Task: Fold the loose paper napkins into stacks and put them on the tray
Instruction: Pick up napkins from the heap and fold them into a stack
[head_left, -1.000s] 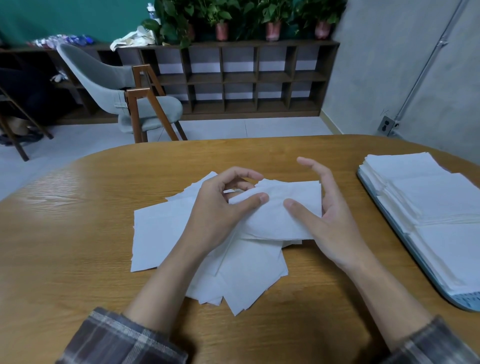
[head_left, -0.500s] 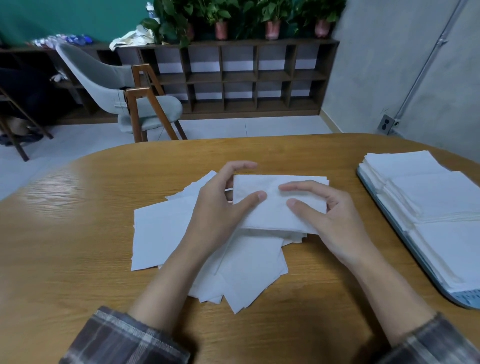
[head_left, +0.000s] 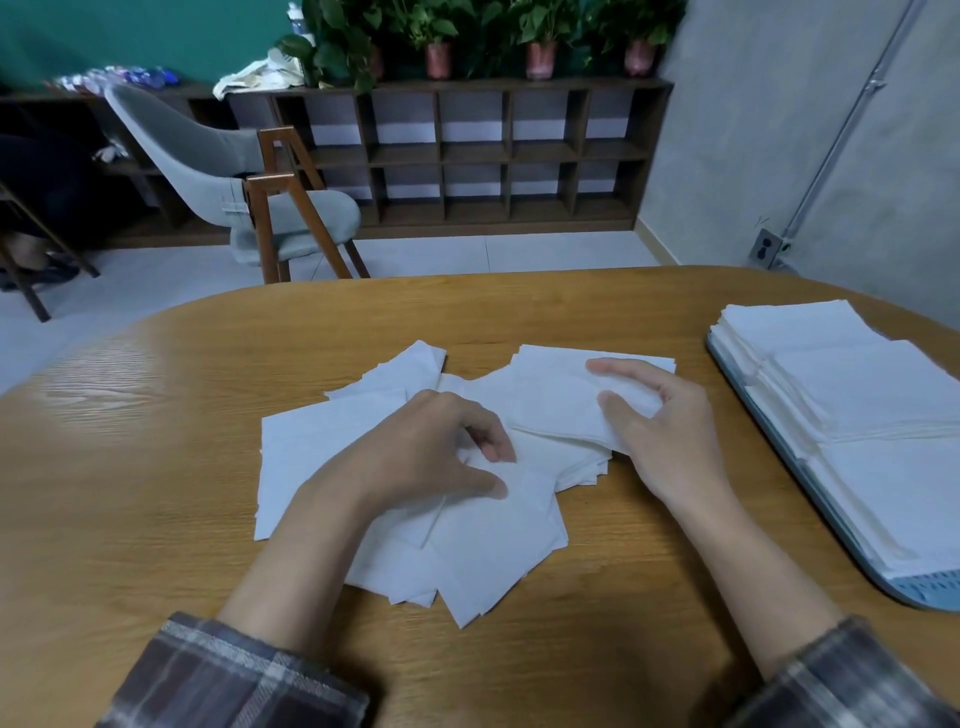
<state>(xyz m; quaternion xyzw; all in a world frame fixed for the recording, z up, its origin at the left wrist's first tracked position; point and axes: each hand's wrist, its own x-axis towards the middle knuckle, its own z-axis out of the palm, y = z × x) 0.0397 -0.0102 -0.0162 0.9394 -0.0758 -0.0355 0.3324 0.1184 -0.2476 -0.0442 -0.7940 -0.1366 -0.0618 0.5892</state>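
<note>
The left hand (head_left: 431, 457) has let go and curls over the loose napkins (head_left: 322, 457); whether it pinches one is unclear. The right hand (head_left: 670, 431) grips the folded napkin (head_left: 556, 395) and should keep it flat on the way to the tray (head_left: 924, 592) at its right.

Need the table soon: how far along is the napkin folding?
Done: folded stacks cover the tray. In hand: the right hand grips a folded napkin; the left hand hovers over the loose napkins. Left: that scattered pile on the table, not yet folded.

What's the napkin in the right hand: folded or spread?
Folded: the napkin the right hand pinches shows layered edges, narrower than the loose sheets.
</note>
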